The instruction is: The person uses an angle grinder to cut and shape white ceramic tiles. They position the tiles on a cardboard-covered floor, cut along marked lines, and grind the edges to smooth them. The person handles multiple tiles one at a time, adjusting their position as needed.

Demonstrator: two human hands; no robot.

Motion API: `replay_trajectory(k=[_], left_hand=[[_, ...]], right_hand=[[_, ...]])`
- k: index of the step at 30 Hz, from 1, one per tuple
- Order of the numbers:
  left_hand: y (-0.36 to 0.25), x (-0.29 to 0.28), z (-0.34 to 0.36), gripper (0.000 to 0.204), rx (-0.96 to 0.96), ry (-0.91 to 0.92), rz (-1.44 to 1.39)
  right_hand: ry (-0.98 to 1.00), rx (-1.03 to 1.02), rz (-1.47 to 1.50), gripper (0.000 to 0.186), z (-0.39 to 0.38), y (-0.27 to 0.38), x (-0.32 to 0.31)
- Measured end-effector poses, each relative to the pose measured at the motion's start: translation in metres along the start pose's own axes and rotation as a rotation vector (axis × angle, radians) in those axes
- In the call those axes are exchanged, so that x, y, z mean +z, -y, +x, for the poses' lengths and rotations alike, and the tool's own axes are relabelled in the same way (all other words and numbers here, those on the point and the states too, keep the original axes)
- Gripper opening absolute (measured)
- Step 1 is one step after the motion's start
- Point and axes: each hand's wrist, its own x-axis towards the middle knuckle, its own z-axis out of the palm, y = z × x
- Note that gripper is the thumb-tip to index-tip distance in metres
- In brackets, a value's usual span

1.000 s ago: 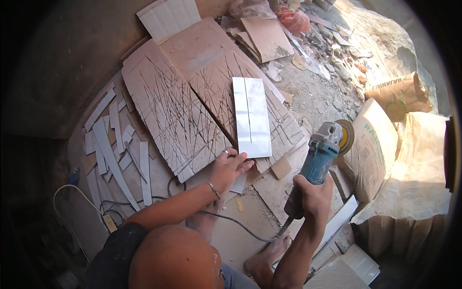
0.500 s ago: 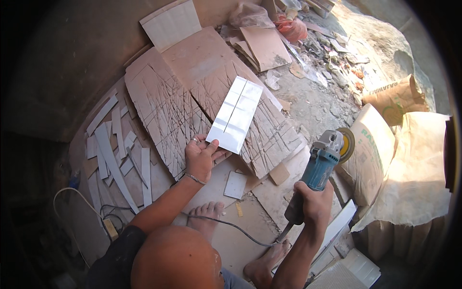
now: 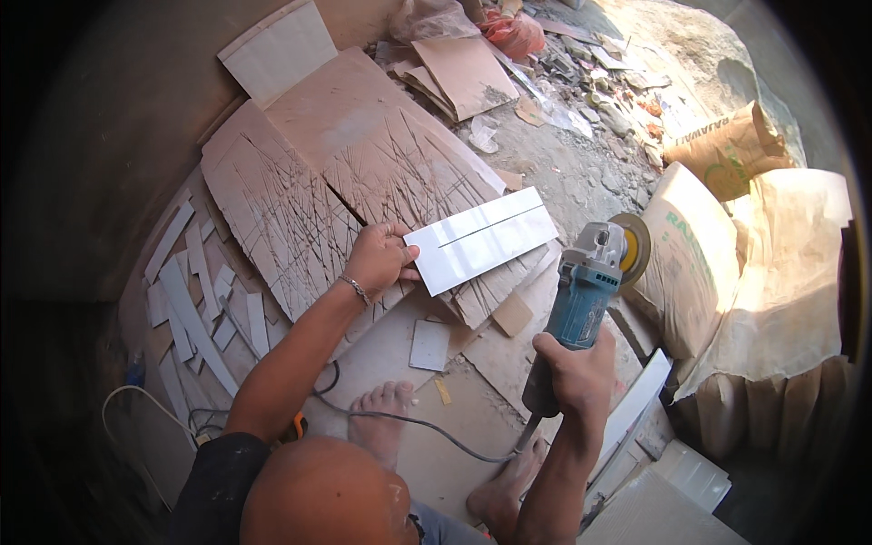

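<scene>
My left hand (image 3: pixel 383 256) grips the left end of a glossy white rectangular tile (image 3: pixel 481 254), which lies diagonally over a pinkish board (image 3: pixel 272 218) scored with criss-crossed cuts. A long dark slit runs lengthwise along part of the tile. My right hand (image 3: pixel 577 368) is closed on the handle of a teal and grey angle grinder (image 3: pixel 586 295). Its yellow-centred disc (image 3: pixel 634 250) is raised to the right of the tile, apart from it. The grinder's black cord (image 3: pixel 436 434) runs low across the floor past my bare feet (image 3: pixel 380 413).
White offcut strips (image 3: pixel 191 318) lie at left by cords. Stacked boards (image 3: pixel 454 77), plastic bags (image 3: pixel 513 36) and rubble (image 3: pixel 609 109) lie at the back. Paper sacks (image 3: pixel 681 263) stand at right, beside further tile pieces (image 3: pixel 681 477). A wall (image 3: pixel 136 109) borders the left.
My left hand has turned the tile clockwise from roughly upright to slanting toward the right, its held end now at the left. The grinder stays in my right hand, raised beside the board.
</scene>
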Motion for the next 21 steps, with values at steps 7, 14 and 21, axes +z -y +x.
replay_trajectory(k=[7, 14, 21], left_hand=[[-0.015, 0.001, 0.022, 0.015, 0.101, -0.119, 0.263], [-0.023, -0.002, 0.022, 0.01, 0.246, -0.288, 0.335], [0.0, -0.013, 0.028, 0.025, 0.39, -0.298, 0.525]], right_hand=[[0.046, -0.076, -0.099, 0.028, -0.001, 0.008, 0.022], [0.176, -0.113, -0.154, 0.045, 0.01, 0.022, 0.068], [0.31, -0.117, -0.245, 0.055, 0.028, 0.022, 0.117]])
